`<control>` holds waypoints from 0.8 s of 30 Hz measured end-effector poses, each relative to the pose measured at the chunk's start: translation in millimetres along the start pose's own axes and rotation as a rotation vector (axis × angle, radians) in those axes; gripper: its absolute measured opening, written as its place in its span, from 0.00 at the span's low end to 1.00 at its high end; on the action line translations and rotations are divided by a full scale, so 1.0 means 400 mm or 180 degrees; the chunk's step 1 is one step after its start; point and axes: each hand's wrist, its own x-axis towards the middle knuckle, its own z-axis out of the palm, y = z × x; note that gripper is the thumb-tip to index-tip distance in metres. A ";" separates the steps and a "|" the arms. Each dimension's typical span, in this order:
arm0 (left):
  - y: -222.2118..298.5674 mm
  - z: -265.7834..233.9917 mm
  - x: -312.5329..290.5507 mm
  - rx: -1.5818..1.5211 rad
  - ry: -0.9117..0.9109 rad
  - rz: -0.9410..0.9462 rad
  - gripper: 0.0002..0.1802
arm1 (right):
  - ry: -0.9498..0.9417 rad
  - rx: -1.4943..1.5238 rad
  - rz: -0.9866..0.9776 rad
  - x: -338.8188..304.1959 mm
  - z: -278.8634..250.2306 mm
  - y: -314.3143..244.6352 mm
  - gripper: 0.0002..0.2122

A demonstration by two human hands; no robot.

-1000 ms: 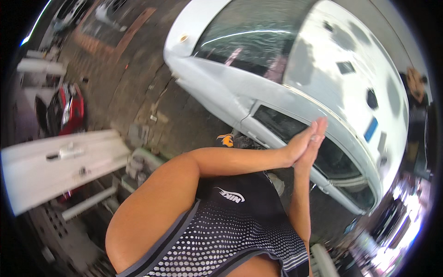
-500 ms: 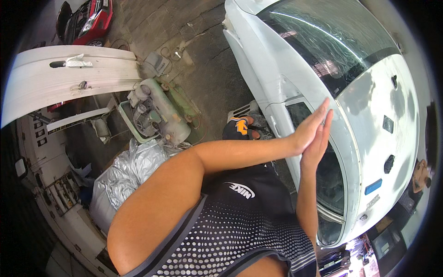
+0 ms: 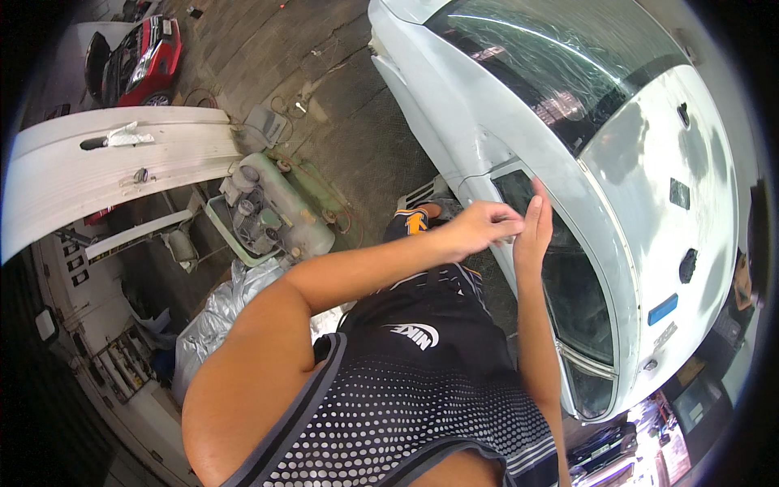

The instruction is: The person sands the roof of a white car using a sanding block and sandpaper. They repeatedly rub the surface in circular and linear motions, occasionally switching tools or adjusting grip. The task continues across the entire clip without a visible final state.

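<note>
My left hand (image 3: 477,228) is closed, its fingertips pinched together against the palm side of my right hand. Whether something small sits in that pinch, I cannot make out. My right hand (image 3: 531,231) is held up with its fingers stretched out. Both hands are in front of the side windows of a pale, dull-painted car (image 3: 560,174). On its roof lie a blue block (image 3: 662,309), a dark crumpled piece (image 3: 688,266), a grey square sheet (image 3: 680,194) and a small dark item (image 3: 683,115).
To the left stand a dusty air compressor (image 3: 284,203), a white body panel (image 3: 182,146) on a stand, and a crumpled silver cover (image 3: 215,312). A red car (image 3: 158,61) with raised hood is at far left. Another person (image 3: 742,284) appears at the right edge.
My hands were pressed flat together, palm to palm. The left has slid back and curled into a pinch; the right stays stretched out. Both have shifted slightly left and lower.
</note>
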 end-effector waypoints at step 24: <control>-0.304 -0.780 -0.056 0.5628 0.1662 -0.0328 0.14 | -0.0862 -0.0540 0.2926 -0.391 0.377 0.774 0.25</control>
